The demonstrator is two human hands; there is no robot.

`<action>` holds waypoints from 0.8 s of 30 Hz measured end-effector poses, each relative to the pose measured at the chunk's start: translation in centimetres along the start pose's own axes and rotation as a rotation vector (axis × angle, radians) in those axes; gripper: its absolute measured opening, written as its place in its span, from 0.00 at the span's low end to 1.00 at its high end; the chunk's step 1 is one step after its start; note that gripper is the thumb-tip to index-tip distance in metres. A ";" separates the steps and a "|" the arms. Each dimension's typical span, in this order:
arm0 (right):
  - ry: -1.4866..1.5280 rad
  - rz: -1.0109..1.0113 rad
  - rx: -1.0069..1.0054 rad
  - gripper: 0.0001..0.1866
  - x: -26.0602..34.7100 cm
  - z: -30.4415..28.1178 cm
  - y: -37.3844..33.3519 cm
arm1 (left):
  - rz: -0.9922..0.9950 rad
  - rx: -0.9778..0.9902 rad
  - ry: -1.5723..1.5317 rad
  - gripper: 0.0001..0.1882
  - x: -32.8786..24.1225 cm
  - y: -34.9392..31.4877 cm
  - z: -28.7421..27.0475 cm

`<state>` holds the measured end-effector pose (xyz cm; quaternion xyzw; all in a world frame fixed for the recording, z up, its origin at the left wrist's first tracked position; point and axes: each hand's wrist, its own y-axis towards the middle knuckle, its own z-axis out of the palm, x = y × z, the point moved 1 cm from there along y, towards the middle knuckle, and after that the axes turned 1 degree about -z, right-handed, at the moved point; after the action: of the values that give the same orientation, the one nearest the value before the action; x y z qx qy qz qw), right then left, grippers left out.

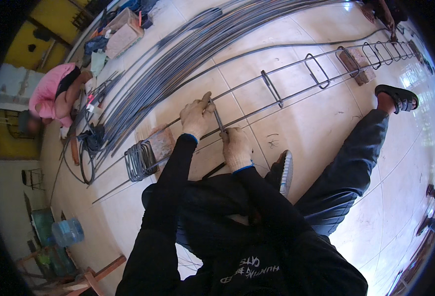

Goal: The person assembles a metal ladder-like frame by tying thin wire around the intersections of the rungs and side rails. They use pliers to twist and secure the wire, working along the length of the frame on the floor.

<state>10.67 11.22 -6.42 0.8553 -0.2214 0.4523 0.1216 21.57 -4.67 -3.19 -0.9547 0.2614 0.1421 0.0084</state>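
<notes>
Two long steel bars (247, 116) run side by side across the floor, with several bent rebar stirrups (317, 71) set round them at intervals toward the far right. My left hand (196, 118), in a cream work glove, is closed on the upper end of one stirrup (217, 116) at the far bar. At its lower end, by the near bar, my right hand (238, 148) is gripping the same stirrup, gloved alike. A thick stack of stirrups (139, 161) hangs on the bars to the left of my hands. The gloves partly hide the stirrup and bars.
Bricks prop the bars at the left (163, 142) and right (367, 75). Beyond lies a wide bundle of loose rebar (178, 66). A person in pink (54, 93) crouches at the left; another person's hand (392, 23) touches the far right end. My sandalled foot (398, 98) is nearby.
</notes>
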 end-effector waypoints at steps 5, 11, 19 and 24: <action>0.022 -0.028 -0.083 0.13 0.0 0.4 -0.4 | -0.049 -0.028 -0.054 0.27 -0.6 -0.6 0.1; -0.221 -0.269 -0.376 0.24 1.7 -3.4 0.9 | 0.029 -0.282 0.075 0.26 -1.2 -0.8 -0.3; -0.166 -0.499 -0.061 0.18 1.3 -4.2 3.1 | -0.172 0.034 -0.375 0.21 -3.0 -8.2 -1.8; -0.324 -0.519 0.073 0.12 2.1 -5.2 3.9 | -0.402 -0.124 -0.440 0.26 -1.9 -5.1 -2.7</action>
<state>6.05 9.34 -1.71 0.9480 0.0045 0.2716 0.1656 23.34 0.43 -0.37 -0.9323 0.0502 0.3566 0.0343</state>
